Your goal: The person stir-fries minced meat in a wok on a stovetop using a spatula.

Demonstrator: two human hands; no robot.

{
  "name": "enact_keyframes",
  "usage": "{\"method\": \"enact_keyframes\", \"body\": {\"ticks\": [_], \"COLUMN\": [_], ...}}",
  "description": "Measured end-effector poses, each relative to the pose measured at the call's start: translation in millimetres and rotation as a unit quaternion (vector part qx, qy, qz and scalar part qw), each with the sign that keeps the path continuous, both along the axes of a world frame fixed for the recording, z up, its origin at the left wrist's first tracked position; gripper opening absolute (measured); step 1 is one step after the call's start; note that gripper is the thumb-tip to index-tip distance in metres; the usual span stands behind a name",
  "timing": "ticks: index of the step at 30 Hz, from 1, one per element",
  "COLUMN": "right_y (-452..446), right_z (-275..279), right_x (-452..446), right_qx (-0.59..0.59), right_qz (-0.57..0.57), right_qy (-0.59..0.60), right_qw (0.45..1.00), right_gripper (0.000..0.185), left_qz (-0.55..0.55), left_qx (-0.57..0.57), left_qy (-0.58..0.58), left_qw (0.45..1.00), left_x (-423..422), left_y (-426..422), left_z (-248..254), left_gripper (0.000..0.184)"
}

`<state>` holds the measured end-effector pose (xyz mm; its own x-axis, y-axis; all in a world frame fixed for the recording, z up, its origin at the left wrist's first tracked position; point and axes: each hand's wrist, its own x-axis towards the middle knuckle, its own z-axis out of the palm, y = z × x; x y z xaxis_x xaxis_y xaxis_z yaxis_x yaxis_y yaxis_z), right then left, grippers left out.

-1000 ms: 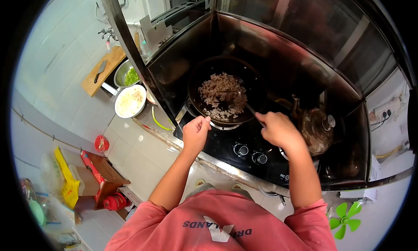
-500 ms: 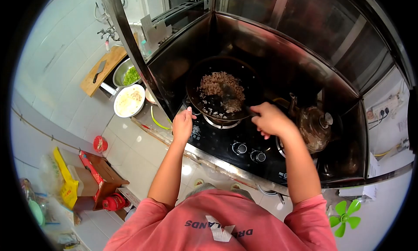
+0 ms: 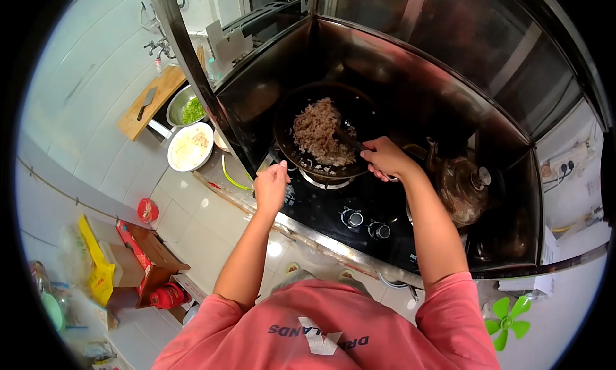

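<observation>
A dark wok (image 3: 285,129) sits over a burner on the black gas stove (image 3: 314,213). Brown, crumbly food (image 3: 316,131) that looks like minced meat is heaped in it, with small pale bits scattered around. My right hand (image 3: 384,158) is closed round the dark handle of a spatula (image 3: 348,139), whose blade is hidden in the food. By the wok's near left rim, my left hand (image 3: 271,184) is closed with its thumb uppermost. Whatever it grips there is hidden by the fingers.
A metal kettle (image 3: 463,190) stands on the stove's right side. To the left are a white bowl (image 3: 190,147), a metal bowl (image 3: 173,113) of chopped greens (image 3: 192,111), and a knife (image 3: 147,103) on a wooden board (image 3: 131,127). Metal panels (image 3: 423,91) enclose the stove.
My right hand has moved up and slightly left with the spatula. The food has been pushed into a higher heap toward the wok's left. My left hand stays almost in place.
</observation>
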<state>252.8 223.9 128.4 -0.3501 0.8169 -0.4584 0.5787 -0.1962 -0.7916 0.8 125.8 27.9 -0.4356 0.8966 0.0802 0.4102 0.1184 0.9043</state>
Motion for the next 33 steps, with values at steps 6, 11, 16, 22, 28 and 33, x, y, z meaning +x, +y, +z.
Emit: {"method": "enact_keyframes", "body": {"ticks": [6, 11, 16, 22, 28, 33], "right_y": [-25.0, -1.8, -1.1, -9.1, -26.4, -35.3], "right_z": [77.3, 78.5, 35.0, -18.3, 19.1, 75.8], "right_x": [21.1, 53.6, 59.1, -2.7, -11.2, 0.6], "right_qx": [0.078, 0.025, -0.203, -0.081, 0.163, 0.125], "right_qz": [0.111, 0.102, 0.042, -0.058, 0.095, 0.117], "right_qy": [-0.173, -0.253, -0.008, 0.108, -0.220, -0.284], "right_qw": [0.976, 0.962, 0.978, 0.989, 0.957, 0.943], "right_gripper": [0.023, 0.020, 0.028, 0.026, 0.035, 0.022], "left_qz": [-0.082, -0.131, -0.143, -0.147, -0.159, -0.167], "left_qx": [0.032, 0.045, 0.043, 0.051, 0.026, 0.047], "left_qy": [-0.008, -0.014, -0.028, -0.006, 0.012, -0.002], "left_qw": [0.996, 0.990, 0.988, 0.988, 0.987, 0.985], "left_x": [44.2, 61.0, 61.3, 51.7, 40.4, 42.4], "left_y": [-12.3, -21.4, -25.8, -35.4, -41.7, -40.1], "left_z": [15.0, 18.5, 21.7, 24.9, 22.8, 20.8], "left_gripper": [0.040, 0.039, 0.038, 0.036, 0.035, 0.035]}}
